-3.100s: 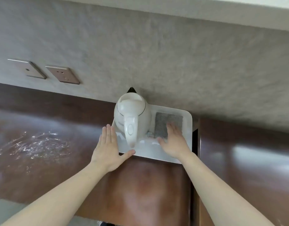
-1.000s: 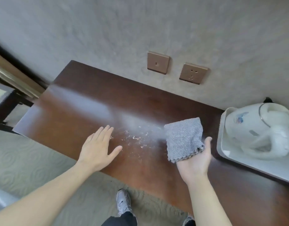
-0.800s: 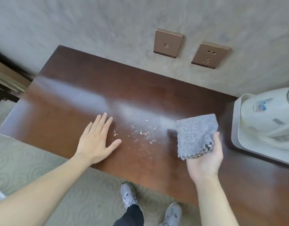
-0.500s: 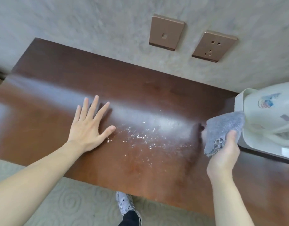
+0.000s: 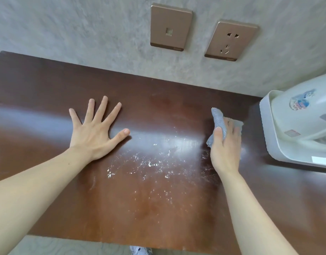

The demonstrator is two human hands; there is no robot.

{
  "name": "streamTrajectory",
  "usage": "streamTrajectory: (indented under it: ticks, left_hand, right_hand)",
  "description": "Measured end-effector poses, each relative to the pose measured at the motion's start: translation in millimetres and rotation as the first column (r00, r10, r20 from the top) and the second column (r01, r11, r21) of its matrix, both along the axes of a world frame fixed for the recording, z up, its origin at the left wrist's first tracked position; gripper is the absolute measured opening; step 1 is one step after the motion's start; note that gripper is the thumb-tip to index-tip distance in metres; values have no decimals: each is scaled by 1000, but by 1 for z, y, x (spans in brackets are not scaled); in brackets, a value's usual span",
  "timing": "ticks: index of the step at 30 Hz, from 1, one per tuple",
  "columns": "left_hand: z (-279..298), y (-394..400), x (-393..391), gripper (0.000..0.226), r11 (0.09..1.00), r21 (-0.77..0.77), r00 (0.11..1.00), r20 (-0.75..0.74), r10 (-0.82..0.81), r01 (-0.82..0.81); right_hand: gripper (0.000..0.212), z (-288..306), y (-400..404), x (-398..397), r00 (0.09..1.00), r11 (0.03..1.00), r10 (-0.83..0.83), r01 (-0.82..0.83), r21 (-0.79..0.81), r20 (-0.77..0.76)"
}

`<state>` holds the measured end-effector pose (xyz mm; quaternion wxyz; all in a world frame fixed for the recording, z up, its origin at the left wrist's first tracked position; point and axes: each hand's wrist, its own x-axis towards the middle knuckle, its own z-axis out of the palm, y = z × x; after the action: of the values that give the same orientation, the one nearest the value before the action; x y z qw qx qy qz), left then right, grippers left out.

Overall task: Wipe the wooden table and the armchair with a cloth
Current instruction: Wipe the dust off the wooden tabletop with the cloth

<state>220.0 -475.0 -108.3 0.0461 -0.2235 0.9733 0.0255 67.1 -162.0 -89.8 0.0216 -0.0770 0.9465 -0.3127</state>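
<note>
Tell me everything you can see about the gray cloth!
The gray cloth looks soft and fuzzy, like terry towel. It is bunched up, not spread flat, with one corner poking up toward the wall. The right hand presses it down on the wooden table, fingers over it. It sits to the right of the white crumbs, near the white tray but apart from it.

A white kettle (image 5: 305, 122) with a small blue sticker stands at the right edge of the frame, in a white tray (image 5: 269, 140). On the grey textured wall (image 5: 85, 34) in the upper part are two bronze plates side by side: a switch plate (image 5: 171, 27) and, to its right, a power socket (image 5: 231, 40). At the bottom edge, a pale patterned carpet (image 5: 66, 245) and the tip of a shoe (image 5: 140, 250) are visible.
</note>
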Motion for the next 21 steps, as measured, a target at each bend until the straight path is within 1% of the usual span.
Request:
streamTrajectory:
  ticks: [2,5,8,10,14,16,21]
  left_hand:
    - [-2,-1,0,84,1000,-4,1000,-9,0,0]
    - [-4,-1,-1,84,1000,-1,1000,-24,6,-6]
    - [-4,-1,-1,85,1000,0,999,-34,8,-8]
    - [-5,-1,-1,85,1000,-2,999,-44,10,-10]
    - [-6,-2,-2,88,1000,-20,999,-35,12,-12]
    - [-6,-1,-2,90,999,-23,999,-40,22,-23]
    - [-3,-1,-2,93,1000,-1,998,-55,25,-25]
  right_hand:
    - [54,-2,-7,1,999,991,48,-47,122,0]
    - [64,-1,-28,1,989,981,129,-138,133,77]
    - [57,-1,-59,-7,966,939,230,-251,234,116]
    - [57,-1,-83,-17,953,916,271,-299,269,137]
    - [60,-1,-131,-29,907,874,367,-412,259,206]
    - [63,-3,-142,-26,888,851,400,-452,266,228]
    - [64,-1,-117,7,843,810,487,-534,243,228]
